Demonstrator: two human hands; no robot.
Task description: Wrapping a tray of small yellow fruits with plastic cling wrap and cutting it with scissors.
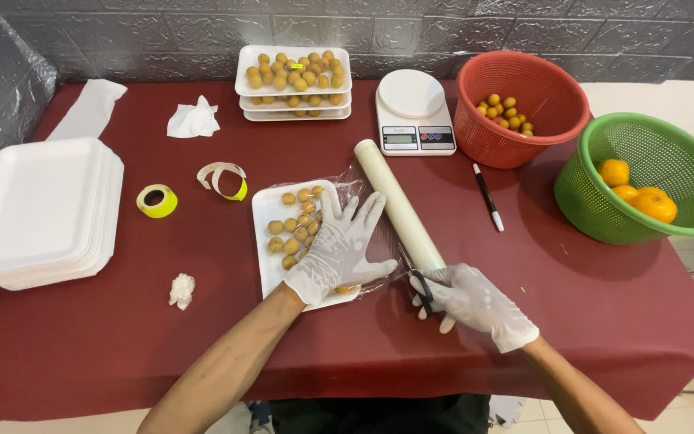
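Observation:
My left hand (pixel 340 245), in a white glove, lies flat with spread fingers on clear plastic wrap stretched over a white foam tray (pixel 267 265) of small brown round fruits (pixel 291 233). A roll of plastic wrap (pixel 398 202) lies diagonally just right of the tray. My right hand (pixel 475 304), also gloved, is at the near end of the roll, closed on a small black-handled tool (pixel 422 291) that touches the film; what kind of tool it is cannot be told.
A stack of empty foam trays (pixel 38 210) sits at left, a yellow tape roll (pixel 157 200) and loose label strip (pixel 222 178) beside it. Filled trays (pixel 292 82), a white scale (pixel 414 112), a red basket (pixel 524 108), a green basket of oranges (pixel 644 177) and a pen (pixel 488 197) stand behind.

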